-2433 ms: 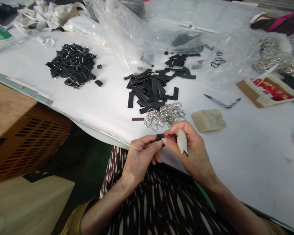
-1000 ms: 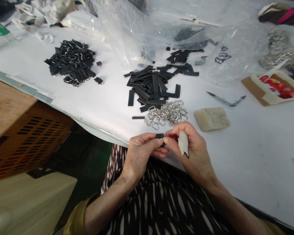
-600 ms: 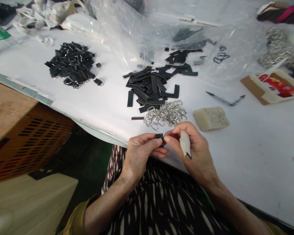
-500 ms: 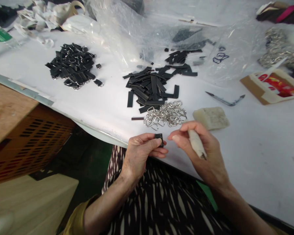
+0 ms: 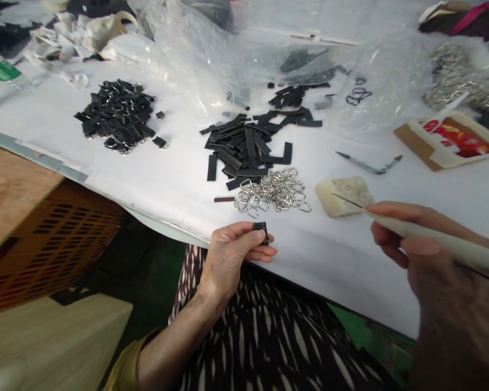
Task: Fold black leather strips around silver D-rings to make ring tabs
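At the table's near edge my left hand (image 5: 233, 251) pinches a small folded black strap piece (image 5: 261, 233) between thumb and fingers. My right hand (image 5: 436, 255) is raised close to the camera at the right. It grips a white-handled tool (image 5: 432, 239) like a pen, and the thin metal tip points at a pale wax-like block (image 5: 344, 195). Loose black strips (image 5: 246, 147) lie in a pile beyond my left hand. Several silver D-rings (image 5: 273, 194) sit just in front of that pile.
A heap of finished black loops with rings (image 5: 116, 115) lies at the far left. Clear plastic bags (image 5: 269, 60) cover the back. Small snips (image 5: 369, 164), an open cardboard box (image 5: 448, 142) and more metal rings (image 5: 460, 81) are at the right. A brown crate (image 5: 44, 239) stands below left.
My right hand has let go of the strap piece and swung right and up toward the camera, turning the tool's tip to the pale block. My left hand still holds the piece.
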Demonstrator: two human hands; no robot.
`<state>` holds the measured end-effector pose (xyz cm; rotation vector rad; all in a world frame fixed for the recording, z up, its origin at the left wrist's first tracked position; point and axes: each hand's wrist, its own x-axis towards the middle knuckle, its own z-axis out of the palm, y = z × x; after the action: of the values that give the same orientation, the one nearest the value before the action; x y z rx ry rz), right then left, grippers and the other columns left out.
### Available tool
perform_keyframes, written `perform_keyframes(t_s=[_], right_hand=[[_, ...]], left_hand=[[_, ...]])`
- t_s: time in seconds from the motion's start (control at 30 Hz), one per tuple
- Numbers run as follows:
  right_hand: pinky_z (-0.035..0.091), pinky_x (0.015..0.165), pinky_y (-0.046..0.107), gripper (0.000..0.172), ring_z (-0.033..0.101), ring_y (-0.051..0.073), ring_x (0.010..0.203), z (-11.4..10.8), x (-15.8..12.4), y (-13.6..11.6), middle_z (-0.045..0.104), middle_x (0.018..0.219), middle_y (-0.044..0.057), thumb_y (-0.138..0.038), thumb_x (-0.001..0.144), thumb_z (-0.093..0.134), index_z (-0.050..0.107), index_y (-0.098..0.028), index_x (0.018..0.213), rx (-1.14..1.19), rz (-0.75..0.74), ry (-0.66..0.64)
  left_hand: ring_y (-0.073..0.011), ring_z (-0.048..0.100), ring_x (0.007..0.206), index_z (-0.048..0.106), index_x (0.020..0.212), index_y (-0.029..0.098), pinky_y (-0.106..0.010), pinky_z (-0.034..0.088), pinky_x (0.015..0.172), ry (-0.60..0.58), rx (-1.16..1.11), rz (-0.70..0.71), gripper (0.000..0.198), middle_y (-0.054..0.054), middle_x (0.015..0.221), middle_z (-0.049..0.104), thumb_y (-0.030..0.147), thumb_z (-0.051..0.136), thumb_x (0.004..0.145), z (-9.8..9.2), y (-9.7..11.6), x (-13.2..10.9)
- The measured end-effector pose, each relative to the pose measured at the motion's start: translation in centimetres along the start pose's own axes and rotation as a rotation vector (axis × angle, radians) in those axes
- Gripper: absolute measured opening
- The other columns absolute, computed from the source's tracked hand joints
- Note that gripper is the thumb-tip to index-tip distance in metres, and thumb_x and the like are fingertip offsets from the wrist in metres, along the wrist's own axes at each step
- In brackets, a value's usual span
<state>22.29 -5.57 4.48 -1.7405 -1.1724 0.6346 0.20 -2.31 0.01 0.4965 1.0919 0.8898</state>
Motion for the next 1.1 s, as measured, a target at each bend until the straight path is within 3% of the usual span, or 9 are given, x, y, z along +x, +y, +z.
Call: perform_keyframes(t_s=[0.1,0.33,0.47,0.7,1.1], right_hand=[[0.049,0.067,0.036,0.044,0.059,0.026,0.073,0.0,0.2,0.7,0.064,0.077,0.005,-0.063,0.07,0.069,0.072,-0.026,0.092,0.023,-0.004,0.001],[0.035,0.047,0.026,0.024,0.047,0.017,0.054,-0.8,1.1,0.9,0.056,0.059,0.001,-0.042,0.076,0.068,0.07,-0.02,0.086,0.032,0.049,0.024],[0.028,0.045,0.025,0.019,0.04,0.013,0.051,-0.7,1.8,0.5,0.049,0.054,-0.002,-0.038,0.08,0.063,0.063,-0.019,0.077,0.04,0.056,0.133],[0.027,0.042,0.023,0.021,0.038,0.011,0.048,-0.4,2.7,0.9,0.046,0.053,-0.004,-0.036,0.08,0.062,0.057,-0.019,0.069,-0.165,0.04,0.207],[0.028,0.042,0.022,0.021,0.037,0.01,0.046,-0.6,3.2,1.2,0.044,0.051,-0.005,-0.034,0.081,0.06,0.058,-0.018,0.068,-0.219,0.026,0.189]], left_hand=[[-0.0143,0.067,0.056,0.069,0.073,0.009,-0.02,0.056,0.056,0.009,0.001,0.003,0.01,-0.008,0.074,0.071,0.019,0.071,0.073,0.1,-0.1,0.1],[-0.0148,0.067,0.056,0.068,0.075,0.008,-0.019,0.056,0.054,0.077,0.049,-0.043,0.015,-0.011,0.076,0.072,0.02,0.075,0.068,0.5,0.1,0.0],[-0.0156,0.068,0.058,0.067,0.077,0.008,-0.02,0.057,0.058,0.124,0.086,-0.091,0.018,-0.011,0.079,0.073,0.018,0.077,0.066,0.6,0.3,0.3],[-0.0161,0.068,0.058,0.065,0.08,0.01,-0.02,0.057,0.058,0.155,0.095,-0.109,0.019,-0.01,0.08,0.073,0.015,0.076,0.066,0.6,0.3,0.3],[-0.0162,0.067,0.056,0.066,0.078,0.011,-0.021,0.057,0.058,0.201,0.112,-0.094,0.018,-0.009,0.076,0.073,0.014,0.076,0.063,1.3,0.3,0.1]])
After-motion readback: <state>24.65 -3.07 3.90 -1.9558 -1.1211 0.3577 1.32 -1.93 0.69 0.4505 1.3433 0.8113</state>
